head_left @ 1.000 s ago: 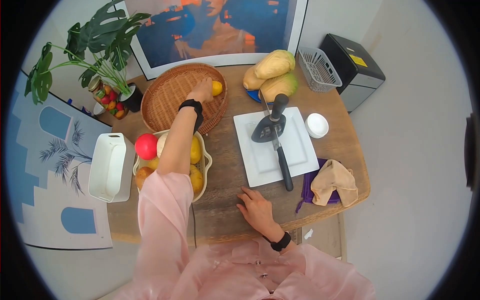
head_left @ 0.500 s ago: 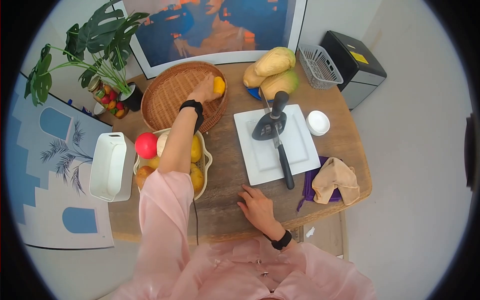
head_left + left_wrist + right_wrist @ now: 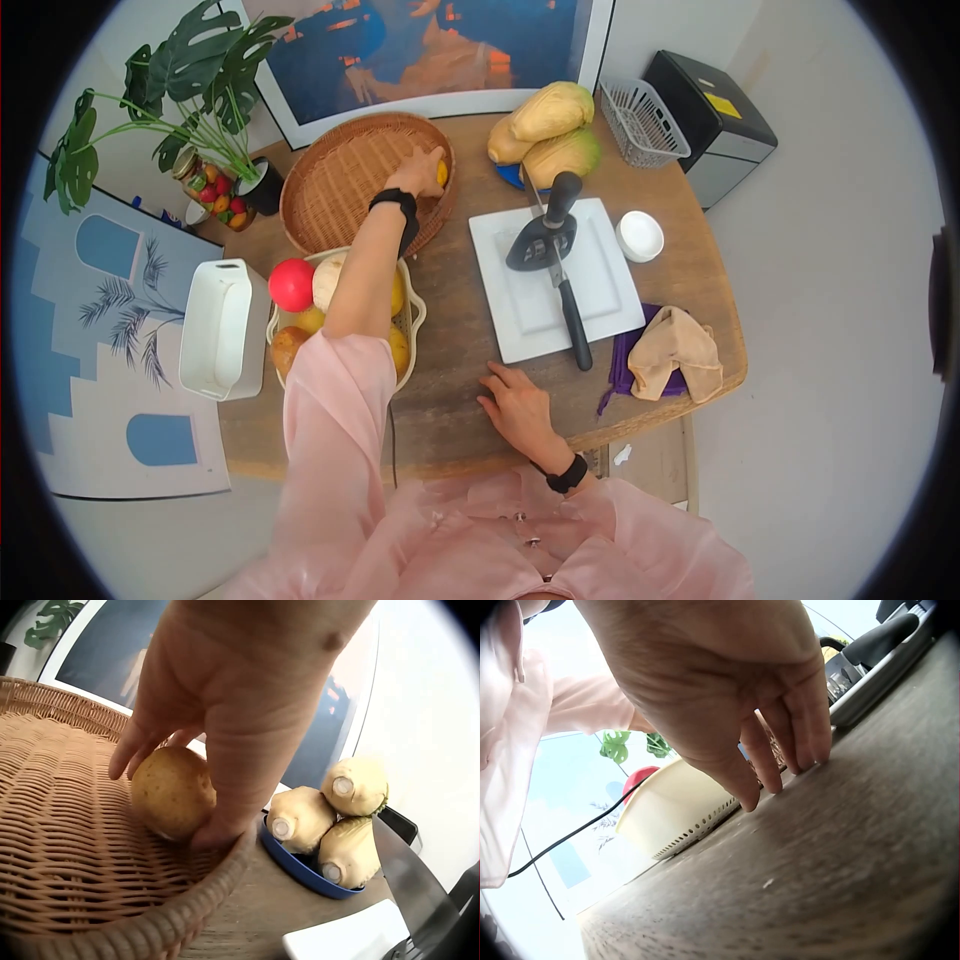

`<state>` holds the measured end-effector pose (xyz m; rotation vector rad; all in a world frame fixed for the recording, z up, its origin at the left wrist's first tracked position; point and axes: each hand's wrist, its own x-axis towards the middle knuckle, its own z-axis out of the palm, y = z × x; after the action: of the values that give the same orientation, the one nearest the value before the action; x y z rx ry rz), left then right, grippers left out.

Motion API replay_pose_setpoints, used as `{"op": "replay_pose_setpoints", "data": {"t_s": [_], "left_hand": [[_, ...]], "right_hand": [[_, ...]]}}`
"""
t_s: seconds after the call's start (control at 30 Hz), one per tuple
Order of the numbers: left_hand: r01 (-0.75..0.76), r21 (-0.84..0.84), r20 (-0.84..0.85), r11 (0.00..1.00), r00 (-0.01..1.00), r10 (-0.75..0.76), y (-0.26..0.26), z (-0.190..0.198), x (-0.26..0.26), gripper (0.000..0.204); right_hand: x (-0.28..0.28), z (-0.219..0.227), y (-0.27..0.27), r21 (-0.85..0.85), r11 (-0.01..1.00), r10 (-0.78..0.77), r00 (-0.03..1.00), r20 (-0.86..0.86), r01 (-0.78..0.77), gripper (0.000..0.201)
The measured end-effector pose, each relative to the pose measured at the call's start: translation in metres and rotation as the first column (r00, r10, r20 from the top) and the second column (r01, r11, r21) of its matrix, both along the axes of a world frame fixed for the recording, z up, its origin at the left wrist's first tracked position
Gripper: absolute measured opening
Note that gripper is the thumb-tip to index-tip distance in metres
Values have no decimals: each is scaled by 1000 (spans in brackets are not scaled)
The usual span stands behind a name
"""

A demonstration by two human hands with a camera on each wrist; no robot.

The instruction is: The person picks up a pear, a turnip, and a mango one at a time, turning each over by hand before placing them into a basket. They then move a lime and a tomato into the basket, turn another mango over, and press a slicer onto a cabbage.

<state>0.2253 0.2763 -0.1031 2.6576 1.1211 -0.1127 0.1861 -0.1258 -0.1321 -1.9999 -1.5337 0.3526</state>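
My left hand (image 3: pixel 418 172) reaches into the wide wicker basket (image 3: pixel 345 190) at the back left. In the left wrist view its thumb and fingers curl around a round, speckled yellow-brown potato (image 3: pixel 172 793), low inside the basket near the rim. My right hand (image 3: pixel 522 408) rests on the table's front part, fingers loosely bent, with fingertips on the wood in the right wrist view and nothing in it. Ahead of it, a black knife sharpener (image 3: pixel 540 245) stands on a square white plate (image 3: pixel 500 335), and a black-handled knife (image 3: pixel 574 325) runs through it.
Under my left forearm is a cream colander (image 3: pixel 418 318) holding a red ball-shaped item (image 3: pixel 291 285) and yellow produce. A white bin (image 3: pixel 215 330) stands left. Pale cabbages (image 3: pixel 552 110), a small white bowl (image 3: pixel 640 236) and a beige cloth (image 3: pixel 675 350) lie to the right; a cable (image 3: pixel 577 829) hangs near the front edge.
My left hand has shifted slightly over the potato, which has turned and is now more covered by the fingers. The right hand stays on the table.
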Motion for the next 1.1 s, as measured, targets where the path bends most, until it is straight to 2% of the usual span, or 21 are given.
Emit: {"op": "replay_pose_setpoints", "data": {"t_s": [0.07, 0.13, 0.23, 0.3, 0.33, 0.4, 0.47, 0.5, 0.53, 0.6, 0.63, 0.7, 0.73, 0.8, 0.87, 0.93, 1.0, 1.07, 1.1], "left_hand": [[112, 33, -40, 993, 993, -111, 2, 6, -10, 77], [129, 48, -73, 991, 989, -125, -9, 41, -24, 75], [199, 56, -21, 978, 980, -198, -18, 89, -45, 74], [332, -19, 288, 943, 905, -313, -25, 118, -75, 70], [326, -15, 278, 945, 910, -309, -34, 132, -90, 70], [431, 45, 470, 901, 787, -400, -73, 157, -128, 66], [307, -64, 412, 950, 875, -255, -126, 182, -161, 68], [422, 98, 428, 902, 800, -420, -130, 175, -178, 68], [414, 99, 426, 905, 804, -415, -137, 168, -194, 68], [304, 55, 395, 951, 868, -300, -159, 161, -220, 69], [299, 60, 397, 952, 868, -298, -165, 154, -230, 69], [150, 73, 429, 986, 888, -167, -176, 137, -247, 68], [151, 76, 431, 986, 886, -169, -180, 129, -254, 68], [46, 76, 498, 996, 864, -78, -187, 110, -267, 70], [49, 118, 528, 992, 843, -104, -193, 96, -272, 72], [-144, 161, 526, 976, 850, 39, -203, 85, -271, 77], [-188, 208, 529, 960, 847, 51, -207, 71, -271, 80], [-286, 232, 590, 930, 801, 100, -216, 61, -269, 82], [-283, 233, 590, 930, 802, 96, -219, 60, -268, 82]], "right_hand": [[0, 0, -1, 34, 999, -4, 1000, 16, 4, 24], [0, 1, 0, 17, 1000, 8, 1000, -6, -8, 25], [0, -4, -1, 58, 998, 25, 999, 46, -27, 25], [-1, -4, -4, 47, 998, 27, 999, 32, -28, 26], [-1, -3, -3, 50, 998, 27, 999, 39, -29, 26], [-2, -2, -3, 44, 998, 34, 999, 38, -36, 26], [-3, -3, -4, 65, 997, 32, 998, 58, -36, 26], [-4, -3, -5, 67, 997, 39, 998, 54, -42, 26], [-4, -3, -6, 74, 996, 40, 997, 65, -45, 26], [-5, -4, -5, 88, 995, 43, 996, 79, -50, 26], [-5, -4, -6, 88, 995, 42, 996, 85, -50, 26], [-5, -6, -6, 91, 995, 41, 995, 95, -49, 26], [-5, -7, -6, 95, 994, 42, 995, 95, -51, 26], [-6, -6, -7, 103, 993, 43, 994, 99, -53, 26], [-7, -4, -7, 72, 997, 19, 995, 99, -26, 28], [-8, -6, -7, 82, 996, 16, 994, 104, -25, 28], [-9, -8, -7, 90, 996, 6, 994, 109, -15, 28], [-9, -8, -8, 79, 997, 13, 993, 117, -22, 28], [-9, -8, -8, 80, 997, 9, 993, 117, -19, 28]]}}
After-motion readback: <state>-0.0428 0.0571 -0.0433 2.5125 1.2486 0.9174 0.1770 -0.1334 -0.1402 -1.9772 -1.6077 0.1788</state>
